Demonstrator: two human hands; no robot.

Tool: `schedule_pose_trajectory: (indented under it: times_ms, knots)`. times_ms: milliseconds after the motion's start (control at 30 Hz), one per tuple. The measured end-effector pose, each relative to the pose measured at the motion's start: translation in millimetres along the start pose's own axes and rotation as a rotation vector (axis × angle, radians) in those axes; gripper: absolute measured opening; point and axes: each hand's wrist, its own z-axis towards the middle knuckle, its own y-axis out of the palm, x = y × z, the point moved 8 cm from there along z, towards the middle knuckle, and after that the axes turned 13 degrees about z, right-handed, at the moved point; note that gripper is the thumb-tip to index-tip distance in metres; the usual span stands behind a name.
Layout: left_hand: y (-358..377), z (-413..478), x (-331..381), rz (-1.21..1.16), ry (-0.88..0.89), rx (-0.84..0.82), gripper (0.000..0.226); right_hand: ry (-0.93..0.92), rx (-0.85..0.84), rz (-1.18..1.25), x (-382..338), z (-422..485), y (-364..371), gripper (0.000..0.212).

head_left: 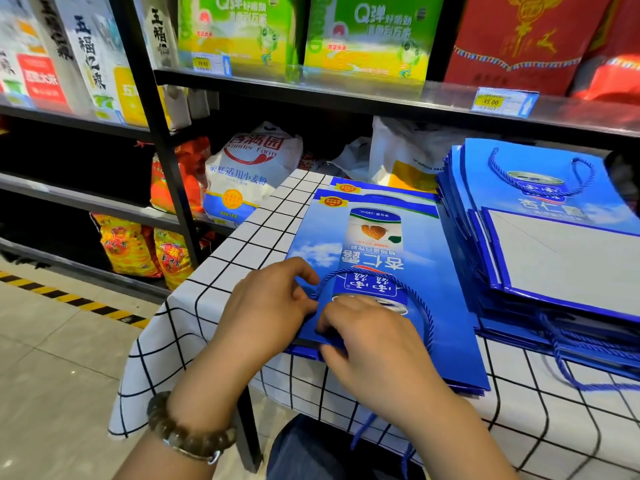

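We lose the fingertips of the right hand [374, 344] under the near edge of the top blue bag [377, 247] — which the hand partly covers. The stack of bags [554, 247] runs off the right edge; the green boxes [367, 36] are cropped at top, their print blurred.

Left hand [273, 306], right hand [374, 344]: bare, forearms uncovered. Left wrist: bracelet [187, 434] of round glossy brown-grey beads, small metal ring at one side. Lap: dark blue denim trousers [304, 452].

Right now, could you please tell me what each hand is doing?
Left hand: pinching the bag edge.
Right hand: gripping the same edge.
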Motion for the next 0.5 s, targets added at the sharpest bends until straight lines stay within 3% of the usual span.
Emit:
schedule_pose_trajectory:
  times_ms: [67,233,300,500]
  knots:
    - [1,3,-6,-0.108,-0.055,0.058,0.028,-0.019,0.078,-0.061,-1,1,-5,0.010]
    - [9,2,-11,-0.201,-0.054,0.066,0.022,-0.064,0.113,-0.221,-14,3,7,0.042]
    - [6,2,-15,-0.283,-0.054,0.088,0.023,-0.062,0.145,-0.263,-18,5,11,0.045]
    - [-37,-32,-41,-0.567,-0.130,0.636,0.032,-0.182,0.225,-0.296,-24,9,-6,0.024]
